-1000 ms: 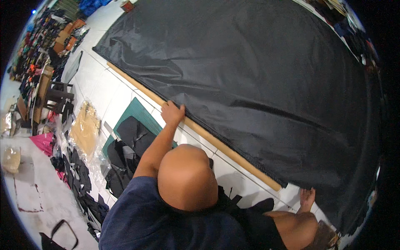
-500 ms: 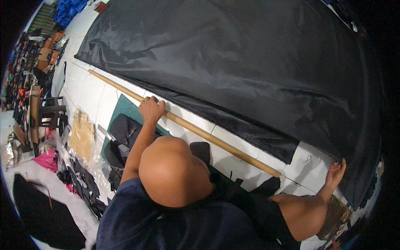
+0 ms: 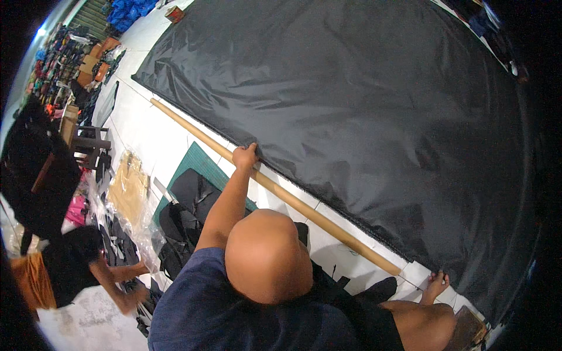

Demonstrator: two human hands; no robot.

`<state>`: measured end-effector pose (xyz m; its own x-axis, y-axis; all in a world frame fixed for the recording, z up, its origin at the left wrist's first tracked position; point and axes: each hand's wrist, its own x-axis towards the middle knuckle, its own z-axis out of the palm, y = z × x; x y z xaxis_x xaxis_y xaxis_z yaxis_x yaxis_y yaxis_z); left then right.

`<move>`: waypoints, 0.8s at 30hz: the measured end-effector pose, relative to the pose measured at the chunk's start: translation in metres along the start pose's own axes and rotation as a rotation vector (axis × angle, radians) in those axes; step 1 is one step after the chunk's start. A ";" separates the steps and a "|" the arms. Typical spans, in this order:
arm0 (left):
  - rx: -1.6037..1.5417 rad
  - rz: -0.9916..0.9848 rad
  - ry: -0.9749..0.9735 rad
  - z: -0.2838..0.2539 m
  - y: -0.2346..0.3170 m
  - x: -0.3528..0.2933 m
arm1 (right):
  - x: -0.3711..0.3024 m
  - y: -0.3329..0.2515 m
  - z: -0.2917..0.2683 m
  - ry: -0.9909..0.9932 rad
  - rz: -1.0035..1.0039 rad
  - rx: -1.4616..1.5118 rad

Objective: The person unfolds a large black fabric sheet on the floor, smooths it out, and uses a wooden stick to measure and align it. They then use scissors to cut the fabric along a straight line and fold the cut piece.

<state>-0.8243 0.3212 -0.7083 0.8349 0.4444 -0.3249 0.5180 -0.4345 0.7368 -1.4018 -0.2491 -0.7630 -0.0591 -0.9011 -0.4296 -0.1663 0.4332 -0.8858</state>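
A large sheet of black fabric [image 3: 351,105] is spread over the floor, its near edge running diagonally beside a long cardboard tube [image 3: 310,213]. My left hand [image 3: 246,155] reaches across the tube, its fingers closed on the fabric's edge. Farther right, my right hand [image 3: 434,288] pinches the same edge near the tube's right end. The tube lies on the floor between me and the fabric, and no hand grips it.
A green mat [image 3: 202,158] with a dark bundle [image 3: 196,190] on it lies to my left. Beyond are a plastic-wrapped tan package [image 3: 129,181], dark stools [image 3: 93,140] and a stacked heap [image 3: 52,70]. Another person [image 3: 70,251] is at the far left, arms reaching toward the floor.
My left hand has gone from the tube to the fabric's edge. My right hand has closed on that edge. The near strip, folded before, lies flatter. Another person has come into view at left.
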 end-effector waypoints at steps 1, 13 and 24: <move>0.080 0.042 0.002 -0.017 -0.024 0.023 | -0.008 0.000 0.016 0.041 0.000 -0.030; 0.082 0.050 0.146 0.016 -0.021 0.008 | -0.007 0.001 -0.023 0.218 -0.604 -0.734; 0.289 -0.079 0.345 -0.006 -0.004 -0.051 | -0.208 -0.056 0.150 -1.367 -1.317 -1.112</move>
<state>-0.8700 0.3051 -0.6908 0.7055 0.6983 -0.1208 0.6489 -0.5679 0.5064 -1.2325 -0.0830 -0.6508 0.9760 0.1898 -0.1071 0.1171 -0.8712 -0.4767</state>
